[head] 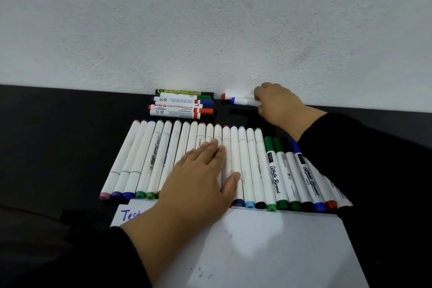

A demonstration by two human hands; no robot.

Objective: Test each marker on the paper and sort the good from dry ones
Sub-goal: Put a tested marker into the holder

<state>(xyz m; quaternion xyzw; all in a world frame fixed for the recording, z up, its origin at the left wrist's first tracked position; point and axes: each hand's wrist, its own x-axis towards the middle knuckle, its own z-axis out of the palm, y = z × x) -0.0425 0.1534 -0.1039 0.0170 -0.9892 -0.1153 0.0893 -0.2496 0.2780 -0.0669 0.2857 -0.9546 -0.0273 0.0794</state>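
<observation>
- the left hand [201, 170] lies flat with straight, relaxed fingers [211, 147] on top of the long row of white-barrelled markers with coloured end caps [187, 159], holding nothing
- that row sits side by side on the black tabletop [58, 147], its near ends just touching the far edge of the white sheet of paper [268, 252], which has "test" written in blue at its left corner
- the right hand [278, 103] is reaching to the far edge by the white textured wall [210, 18], fingers curled round two white markers with red and blue caps [238, 98]
- just left of those, a small pile of five whiteboard markers with green, blue and red caps [182, 105] lies along the wall
- both arms are in black sleeves [362, 159]
</observation>
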